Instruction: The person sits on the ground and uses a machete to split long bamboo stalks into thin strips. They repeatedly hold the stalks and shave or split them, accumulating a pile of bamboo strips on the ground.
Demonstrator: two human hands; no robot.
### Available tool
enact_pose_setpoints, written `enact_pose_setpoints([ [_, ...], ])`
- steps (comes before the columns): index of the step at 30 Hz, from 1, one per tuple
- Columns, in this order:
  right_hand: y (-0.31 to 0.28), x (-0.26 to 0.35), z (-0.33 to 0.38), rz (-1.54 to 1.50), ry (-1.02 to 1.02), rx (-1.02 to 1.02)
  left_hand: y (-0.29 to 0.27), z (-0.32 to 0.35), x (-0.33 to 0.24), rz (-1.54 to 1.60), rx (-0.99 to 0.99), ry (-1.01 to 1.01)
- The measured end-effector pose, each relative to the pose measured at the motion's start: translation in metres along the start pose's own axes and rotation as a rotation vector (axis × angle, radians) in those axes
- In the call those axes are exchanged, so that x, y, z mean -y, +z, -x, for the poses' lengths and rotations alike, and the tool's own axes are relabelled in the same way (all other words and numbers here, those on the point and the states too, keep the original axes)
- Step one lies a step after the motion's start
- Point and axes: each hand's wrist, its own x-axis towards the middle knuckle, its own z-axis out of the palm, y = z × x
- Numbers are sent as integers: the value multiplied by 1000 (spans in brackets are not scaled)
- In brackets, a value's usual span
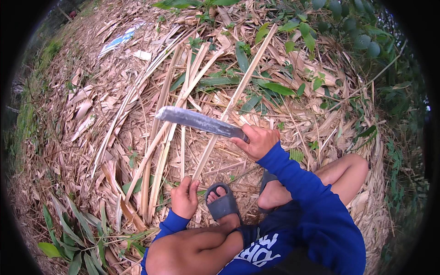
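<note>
My right hand (262, 143) is closed around the handle of a machete (197, 121). Its broad grey blade points left and lies across the view above a long pale bamboo strip (248, 74); whether the two touch I cannot tell. The near end of that strip is pinched in my left hand (184, 198), just beside my left foot. From there the strip slants away to the upper right. Several more split bamboo strips (161, 98) lie on the ground to the left of it, some crossing each other.
Dry bamboo sheaths and leaves (87, 103) cover the ground. A blue and white wrapper (121, 39) lies at the far left. Green leafy plants (302, 34) grow at the far right, with a leafy clump (75, 238) at the near left. My feet wear dark slide sandals (224, 207).
</note>
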Motion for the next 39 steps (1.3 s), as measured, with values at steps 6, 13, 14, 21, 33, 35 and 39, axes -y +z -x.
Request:
enact_pose_setpoints([
  [6, -6, -53, -35, 30, 202, -48, -2, 5, 4, 39, 25, -9],
  [13, -8, -29, -29, 6, 55, -25, -12, 6, 6, 3, 36, -10],
  [14, -7, -40, -36, 4, 107, -41, -15, 13, 8, 15, 42, -31],
  [21, -21, -41, -25, -9, 80, -14, -18, 36, 34, 15, 36, -20],
  [33, -32, -1, -1, -70, -23, 32, -22, 35, 23, 73, 134, -46],
  [35, -26, 22, 18, -85, -133, 65, -13, 24, 17, 371, 230, -213],
  [39, -16, 40, 32, -165, -221, 64, -13, 11, 22, 832, 461, -430],
])
